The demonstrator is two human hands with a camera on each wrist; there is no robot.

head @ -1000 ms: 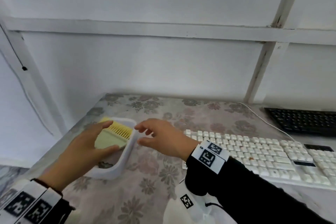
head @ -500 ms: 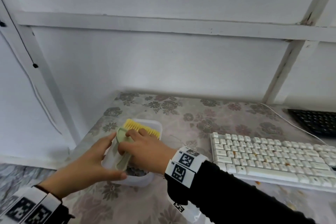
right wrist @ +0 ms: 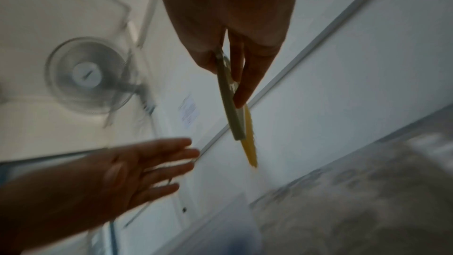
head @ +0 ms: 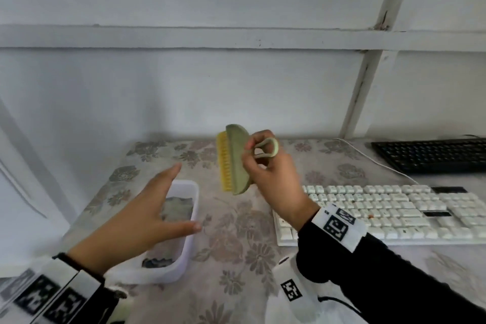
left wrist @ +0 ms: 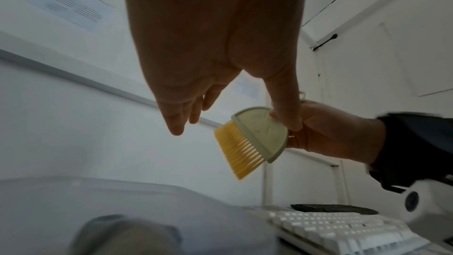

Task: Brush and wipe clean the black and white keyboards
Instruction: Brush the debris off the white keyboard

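— Right hand (head: 273,181)?
— Raised above the surface (head: 236,231), grip pinching the looped handle of one small green brush (head: 236,160), thumb and forefingers curled round the loop. Yellow bristles pointing left, toward the other hand. Brush clear of everything below.

— Left hand (head: 142,216)?
— Spread wide, fingers straight, thumb out to the side. Holding nothing. Hovering over the white tray (head: 190,231); contact with its rim impossible to tell. Confirmed from the left wrist view: palm open, brush (left wrist: 255,135) just beyond the fingertips.

— Inside the tray?
— One crumpled grey cloth (head: 176,209), partly hidden under the left hand.

— Keyboards, counted?
— Two. One white keyboard (head: 394,213) lying flat on the floral surface, right of the tray, its left end beneath the right wrist. One black keyboard (head: 431,155) farther back at the right edge, only partly in view. A white cable (head: 373,160) running between the two.

— Brushes, trays?
— One of each.

— Anything else?
— One fan (right wrist: 90,75) on the wall, blurred in the right wrist view.
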